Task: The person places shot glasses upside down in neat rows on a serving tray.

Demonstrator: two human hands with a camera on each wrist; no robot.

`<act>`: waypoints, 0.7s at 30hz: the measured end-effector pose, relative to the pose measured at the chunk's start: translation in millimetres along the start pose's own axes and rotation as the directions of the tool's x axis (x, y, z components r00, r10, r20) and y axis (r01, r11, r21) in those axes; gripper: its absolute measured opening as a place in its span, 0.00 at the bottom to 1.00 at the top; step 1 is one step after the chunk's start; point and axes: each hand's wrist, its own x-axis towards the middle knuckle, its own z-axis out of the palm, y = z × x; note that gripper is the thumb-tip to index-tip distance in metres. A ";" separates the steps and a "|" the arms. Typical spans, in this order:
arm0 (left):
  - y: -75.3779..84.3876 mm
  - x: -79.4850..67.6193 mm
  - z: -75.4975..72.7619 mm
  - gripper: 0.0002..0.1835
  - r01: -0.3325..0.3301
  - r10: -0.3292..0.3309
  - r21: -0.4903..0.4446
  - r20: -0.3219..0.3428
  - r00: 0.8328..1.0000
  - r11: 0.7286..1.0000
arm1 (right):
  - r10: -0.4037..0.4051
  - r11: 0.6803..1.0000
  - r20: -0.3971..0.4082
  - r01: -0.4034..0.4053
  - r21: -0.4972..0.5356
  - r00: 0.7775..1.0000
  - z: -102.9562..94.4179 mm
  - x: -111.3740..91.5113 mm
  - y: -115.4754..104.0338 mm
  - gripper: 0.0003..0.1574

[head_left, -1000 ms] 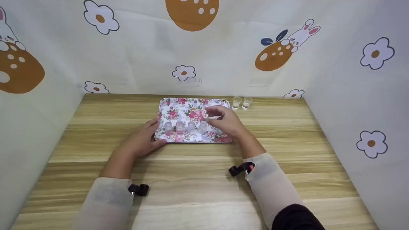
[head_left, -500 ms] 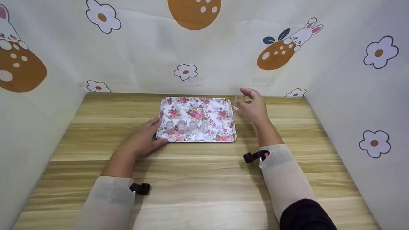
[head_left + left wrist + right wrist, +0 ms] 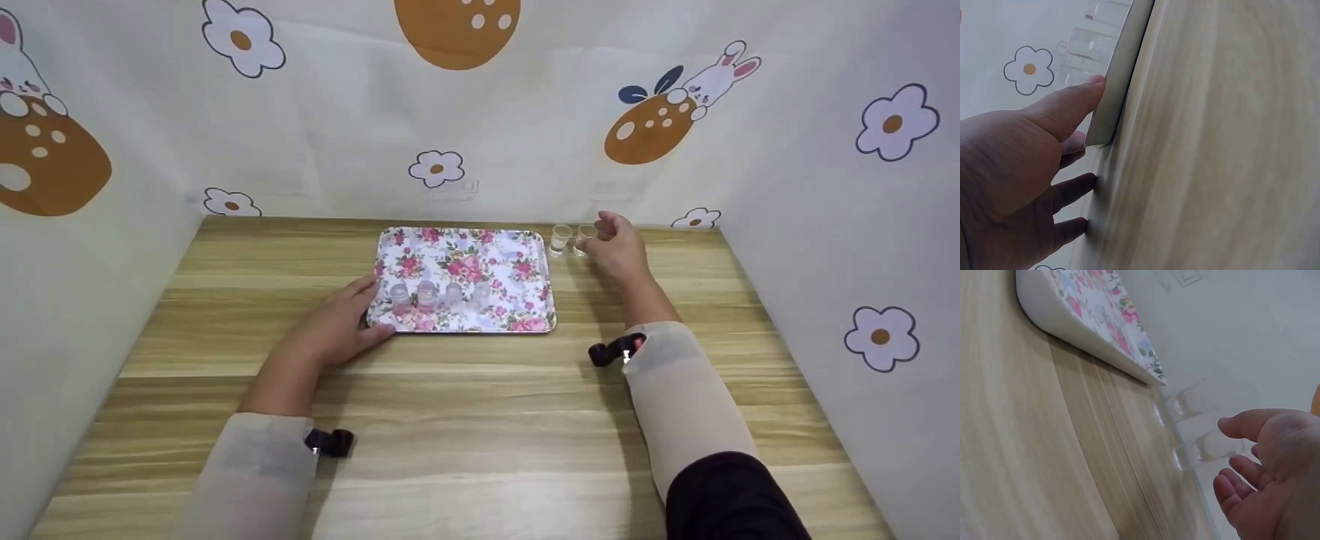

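Observation:
My left hand [image 3: 337,324] holds the near left corner of a floral tray [image 3: 517,300], thumb along the near edge and fingers by the left side. In the left wrist view, the thumb [image 3: 1075,101] lies at the tray's rim. Several clear little cups, like shot glasses [image 3: 427,294], stand in a row on the tray. My right hand [image 3: 621,249] is at the right one of two clear shot glasses beyond the tray. In the right wrist view its thumb and loosely bent fingers are spread around the rim of that glass [image 3: 1207,447]. The other glass [image 3: 560,240] stands left of it.
Both loose glasses stand on the wooden table [image 3: 450,420] near its back edge, close to the tray's far right corner. A pale printed curtain [image 3: 337,112] rises behind the table and along both sides.
My right hand has moved from over the tray to the right, past the left loose glass, to the right one. The left hand stays at the tray's corner.

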 end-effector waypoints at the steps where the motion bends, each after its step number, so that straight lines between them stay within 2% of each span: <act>1: 0.0 0.0 0.0 0.48 -0.004 0.004 -0.001 -0.001 1.000 1.000 | 0.006 1.000 0.011 -0.006 -0.002 1.000 0.8 1.2 2.2 0.48; 8: 0.0 0.3 0.1 0.49 -0.008 0.008 -0.007 -0.003 1.000 1.000 | 0.018 0.998 0.009 -0.017 -0.064 1.000 7.4 6.5 13.3 0.45; 14: -0.5 1.8 0.3 0.49 -0.001 0.001 -0.001 0.004 1.000 1.000 | 0.019 0.989 -0.040 -0.025 -0.145 0.999 10.3 6.8 17.8 0.31; 17: -0.1 1.6 -0.1 0.49 0.002 -0.002 -0.004 0.006 1.000 1.000 | 0.017 0.990 -0.054 -0.024 -0.137 0.998 10.9 5.2 19.2 0.27; 21: 0.3 0.1 -0.7 0.48 0.005 -0.005 -0.002 0.005 1.000 1.000 | 0.007 0.997 -0.060 -0.011 -0.074 0.998 11.9 1.6 20.3 0.26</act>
